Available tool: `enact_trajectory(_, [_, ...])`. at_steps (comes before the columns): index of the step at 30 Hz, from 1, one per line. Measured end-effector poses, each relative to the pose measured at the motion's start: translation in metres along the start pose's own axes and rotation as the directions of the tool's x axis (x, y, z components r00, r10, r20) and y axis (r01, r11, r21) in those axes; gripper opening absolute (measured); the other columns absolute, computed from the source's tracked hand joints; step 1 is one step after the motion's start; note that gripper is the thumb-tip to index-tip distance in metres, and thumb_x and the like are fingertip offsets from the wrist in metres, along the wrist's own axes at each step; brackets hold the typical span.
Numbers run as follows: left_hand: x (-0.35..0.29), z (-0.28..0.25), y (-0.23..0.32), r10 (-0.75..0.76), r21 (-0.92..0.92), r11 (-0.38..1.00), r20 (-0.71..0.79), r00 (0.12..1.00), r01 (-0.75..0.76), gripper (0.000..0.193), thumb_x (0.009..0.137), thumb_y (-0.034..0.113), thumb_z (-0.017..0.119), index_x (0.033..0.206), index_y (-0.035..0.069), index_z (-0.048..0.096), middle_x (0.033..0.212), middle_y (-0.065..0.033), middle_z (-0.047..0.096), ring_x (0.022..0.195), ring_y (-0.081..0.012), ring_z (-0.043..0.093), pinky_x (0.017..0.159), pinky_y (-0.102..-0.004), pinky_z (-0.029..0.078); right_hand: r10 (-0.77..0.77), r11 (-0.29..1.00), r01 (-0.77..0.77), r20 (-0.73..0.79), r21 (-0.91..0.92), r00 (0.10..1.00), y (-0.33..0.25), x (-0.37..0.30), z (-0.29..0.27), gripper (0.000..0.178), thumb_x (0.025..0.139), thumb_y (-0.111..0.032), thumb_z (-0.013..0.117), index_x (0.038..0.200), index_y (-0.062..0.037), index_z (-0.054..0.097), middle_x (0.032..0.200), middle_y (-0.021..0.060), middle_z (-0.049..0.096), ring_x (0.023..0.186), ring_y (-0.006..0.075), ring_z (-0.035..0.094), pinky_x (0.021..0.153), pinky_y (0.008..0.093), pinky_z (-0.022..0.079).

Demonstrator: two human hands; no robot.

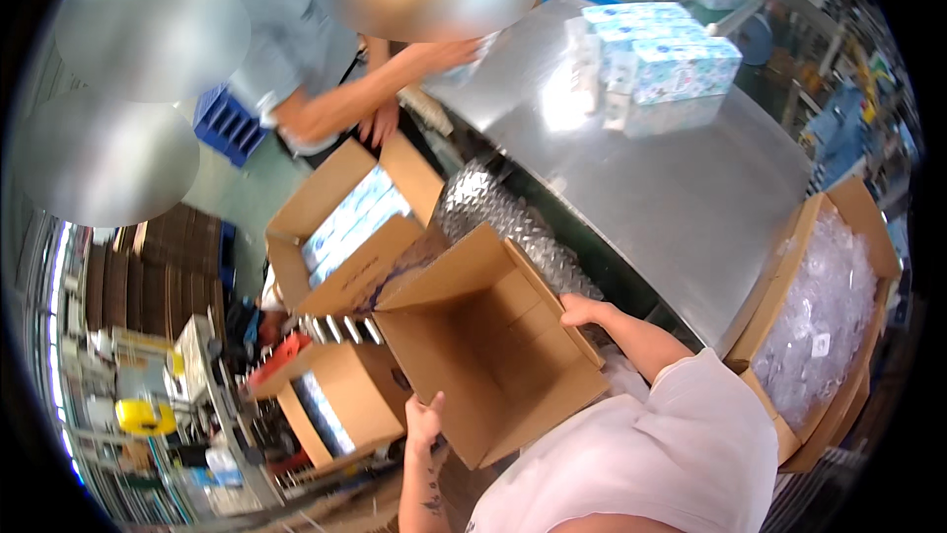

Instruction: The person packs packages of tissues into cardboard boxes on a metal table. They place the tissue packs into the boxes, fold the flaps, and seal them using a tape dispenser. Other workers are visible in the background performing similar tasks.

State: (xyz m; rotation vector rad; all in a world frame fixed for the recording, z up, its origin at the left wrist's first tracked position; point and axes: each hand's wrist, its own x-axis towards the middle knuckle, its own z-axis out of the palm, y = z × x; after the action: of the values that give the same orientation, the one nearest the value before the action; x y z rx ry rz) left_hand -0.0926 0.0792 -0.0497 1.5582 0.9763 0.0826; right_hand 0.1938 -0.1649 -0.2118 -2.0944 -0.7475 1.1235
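Observation:
An open cardboard box (498,360) is held tilted in front of me, its bare inner walls and bottom facing up toward me. At its near left corner, my left hand (424,419) grips the outside, thumb up along the wall. On the box's right side, my right hand (584,311) is closed over the edge by a folded-out flap. The fingers of both hands are partly hidden by the cardboard. Just beyond stands another open carton (395,227) with blue-and-white packs (357,217) inside. To the left is a further carton (370,395) with packs showing through its opening.
A metal table (681,198) bears blue-patterned tissue packs (688,68). At its right end, a carton holds clear plastic bags (819,316). A co-worker (296,60) reaches over the table's far corner. Metal conveyor rollers (340,329) lie left of my box; flattened cardboard (158,267) is stacked beyond.

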Motion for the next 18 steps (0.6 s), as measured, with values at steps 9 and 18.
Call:
enact_trajectory(9, [0.052, 0.131, 0.07, 0.233, 0.491, 0.844, 0.026, 0.972, -0.215, 0.031, 0.084, 0.013, 0.057, 0.109, -0.006, 0.056, 0.102, -0.024, 0.063, 0.1, -0.0386, 0.059, 0.085, -0.0383, 0.045, -0.292, 0.746, -0.098, -0.456, -0.658, 0.841, -0.037, -0.002, -0.252, 0.015, 0.078, -0.016, 0.049, 0.079, -0.0079, 0.061, 0.082, 0.0134, 0.066, 0.079, 0.0336, 0.064, 0.067, 0.0457, 0.051])
enact_trajectory(18, [0.046, 0.125, 0.065, 0.088, 0.446, 0.894, -0.092, 0.992, -0.038, 0.036, 0.081, 0.016, 0.063, 0.109, -0.006, 0.055, 0.104, -0.023, 0.061, 0.1, -0.0372, 0.059, 0.084, -0.0373, 0.046, -0.573, 0.418, -0.346, -0.54, -0.84, 0.617, 0.029, 0.089, -0.529, 0.023, 0.066, -0.01, 0.063, 0.089, -0.0078, 0.066, 0.122, 0.0124, 0.047, 0.125, 0.0296, 0.036, 0.106, 0.0552, 0.017])
